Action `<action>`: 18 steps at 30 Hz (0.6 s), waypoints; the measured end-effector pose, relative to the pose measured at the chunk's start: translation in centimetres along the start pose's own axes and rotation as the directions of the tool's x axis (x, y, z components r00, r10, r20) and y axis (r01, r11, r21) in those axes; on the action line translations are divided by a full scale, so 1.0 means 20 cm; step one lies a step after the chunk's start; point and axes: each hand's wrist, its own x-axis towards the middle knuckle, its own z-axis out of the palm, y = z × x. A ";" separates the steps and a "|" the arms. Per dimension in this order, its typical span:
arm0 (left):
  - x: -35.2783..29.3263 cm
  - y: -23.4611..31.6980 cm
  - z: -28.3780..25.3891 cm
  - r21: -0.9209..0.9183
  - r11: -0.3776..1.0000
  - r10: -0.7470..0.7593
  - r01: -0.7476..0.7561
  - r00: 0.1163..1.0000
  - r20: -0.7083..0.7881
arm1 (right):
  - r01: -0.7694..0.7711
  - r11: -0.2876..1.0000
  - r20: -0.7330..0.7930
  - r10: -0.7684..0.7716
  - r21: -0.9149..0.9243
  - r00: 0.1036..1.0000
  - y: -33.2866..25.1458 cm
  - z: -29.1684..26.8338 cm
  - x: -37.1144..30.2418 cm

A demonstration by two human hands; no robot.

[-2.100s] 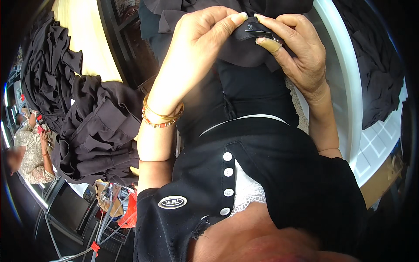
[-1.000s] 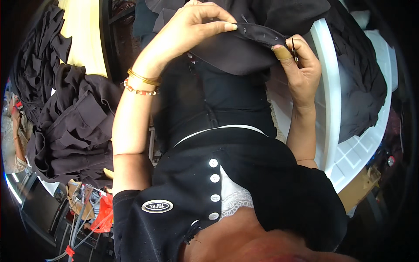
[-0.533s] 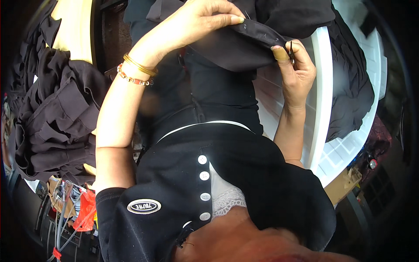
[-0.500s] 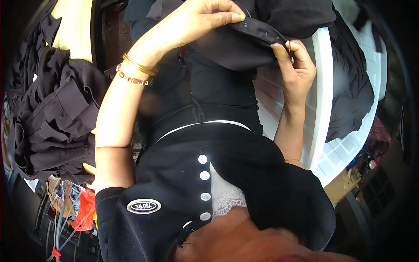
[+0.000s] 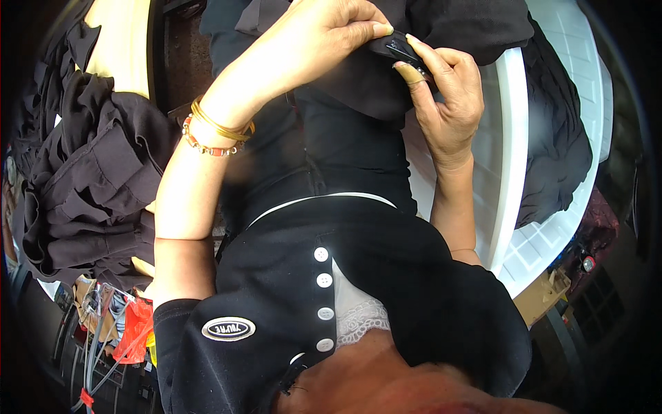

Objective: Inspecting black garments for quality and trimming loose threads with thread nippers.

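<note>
My left hand (image 5: 338, 31) reaches in from the left and pinches the edge of a dark garment (image 5: 362, 76) between thumb and forefinger. Close by on the right, my right hand (image 5: 452, 100) is closed around a small black tool (image 5: 408, 54) with a shiny edge, seemingly thread snips. Its tip lies against the fabric just beside my left fingertips. A yellowish wrap covers my right thumb. The garment rests over my lap, and its far part runs out at the top of the view.
A heap of dark garments (image 5: 103, 172) lies on my left by a pale wooden board (image 5: 127, 48). White plastic bins (image 5: 509, 152) stand on the right, with dark cloth (image 5: 555, 152) in the farther one. A red plastic bag (image 5: 136, 331) hangs at lower left, and a cardboard box (image 5: 545, 297) sits lower right.
My right hand has moved left and upward toward the left fingertips, and the black tool now shows in it. The stretched fabric edge between the hands is now bunched and mostly covered.
</note>
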 end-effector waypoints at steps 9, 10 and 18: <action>0.00 -0.09 0.04 -0.074 0.997 0.022 -0.018 0.999 0.050 | -0.008 0.993 -0.016 0.010 0.116 1.000 -0.01 -0.01 0.01; -0.02 -0.10 0.05 -0.160 0.987 -0.008 0.014 0.999 0.037 | -0.047 0.987 -0.007 0.049 0.155 0.999 -0.02 -0.01 0.01; -0.12 -0.13 0.11 -0.238 0.971 0.008 -0.006 1.000 0.007 | -0.341 0.770 0.186 0.287 0.538 0.940 -0.05 -0.07 -0.03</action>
